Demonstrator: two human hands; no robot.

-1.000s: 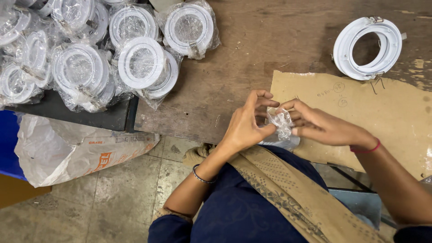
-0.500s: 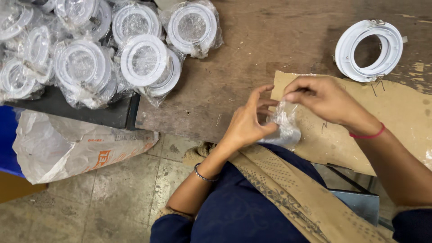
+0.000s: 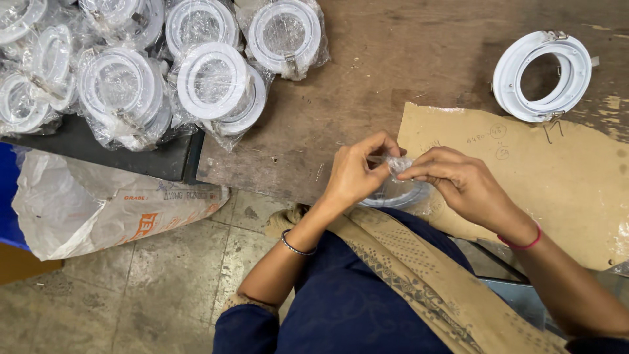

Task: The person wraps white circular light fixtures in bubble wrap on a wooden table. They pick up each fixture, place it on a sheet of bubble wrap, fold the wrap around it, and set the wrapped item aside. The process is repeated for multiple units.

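My left hand (image 3: 354, 173) and my right hand (image 3: 458, 182) meet at the table's near edge, both pinching the gathered top of a clear plastic bag (image 3: 397, 165). A white ring fitting (image 3: 398, 195) sits inside the bag, partly hidden below my fingers. The bag rests at the left edge of a brown cardboard sheet (image 3: 570, 177). A bare white ring fitting (image 3: 542, 76) lies on the wooden table at the far right, apart from my hands.
A pile of several bagged white ring fittings (image 3: 164, 72) fills the table's far left. A dark tray (image 3: 111, 157) lies under part of the pile. On the floor to the left lies a white sack (image 3: 98, 210).
My right hand came back down from the cardboard to meet my left hand. The bag's top is now gathered tightly between both hands.
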